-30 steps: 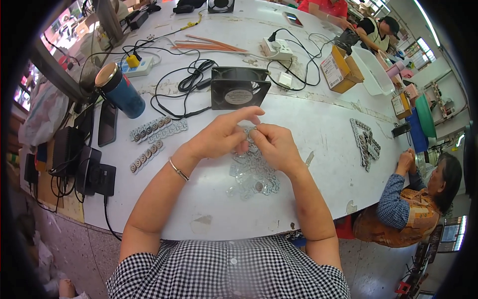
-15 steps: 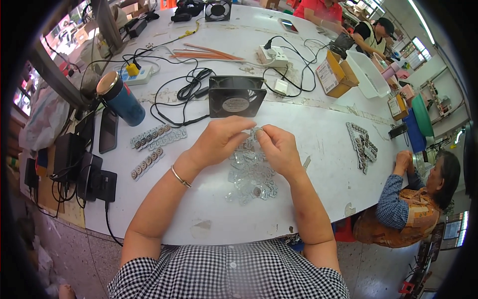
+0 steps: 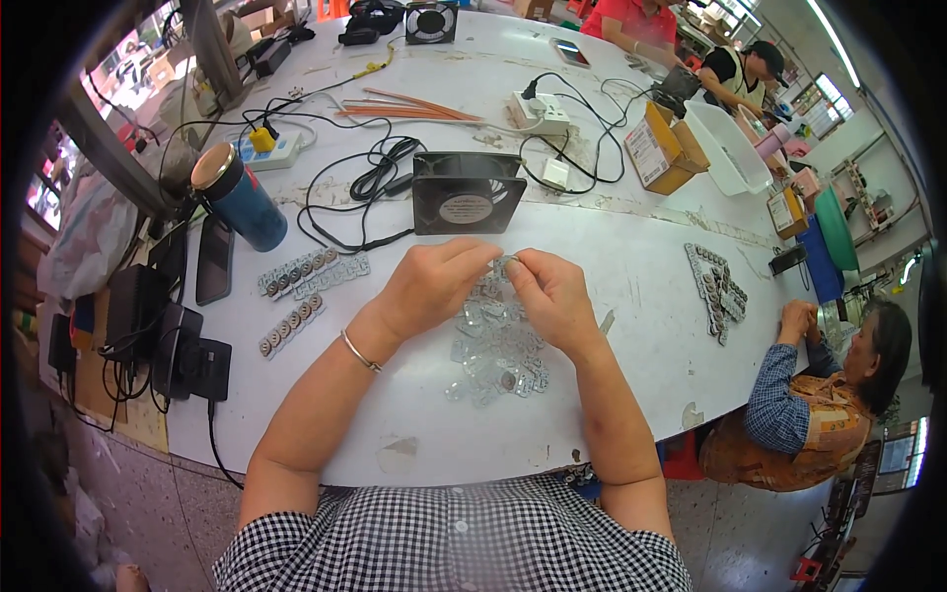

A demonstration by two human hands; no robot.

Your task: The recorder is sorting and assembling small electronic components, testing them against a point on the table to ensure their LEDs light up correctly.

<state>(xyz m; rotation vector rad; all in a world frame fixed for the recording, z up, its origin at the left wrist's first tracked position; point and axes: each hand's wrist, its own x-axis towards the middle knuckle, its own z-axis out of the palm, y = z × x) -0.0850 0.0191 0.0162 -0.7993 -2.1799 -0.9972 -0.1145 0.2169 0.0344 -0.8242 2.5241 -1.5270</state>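
Observation:
My left hand [image 3: 430,288] and my right hand [image 3: 552,298] meet just in front of a black box fan [image 3: 468,209]. Between their fingertips is a small clear piece with a dark round part [image 3: 508,262]. My right thumb and index finger pinch it. The left fingers close in from the other side, their tips partly hidden. Below the hands lies a loose pile of small clear plastic pieces [image 3: 493,367], one showing a brown disc. To the left are neat rows of similar pieces with dark round parts [image 3: 293,326], and another group [image 3: 716,288] lies at the right.
A blue tumbler [image 3: 247,202], a phone [image 3: 214,264] and black adapters [image 3: 178,345] stand at the left. Cables, power strips [image 3: 541,112] and orange sticks [image 3: 409,107] lie behind the fan. A cardboard box [image 3: 663,148] and white bin [image 3: 728,148] are far right. A co-worker [image 3: 809,414] sits at right.
My left hand has shifted slightly down, its fingers drawn closer together at the small piece. The right hand has barely moved. The pile and rows look unchanged.

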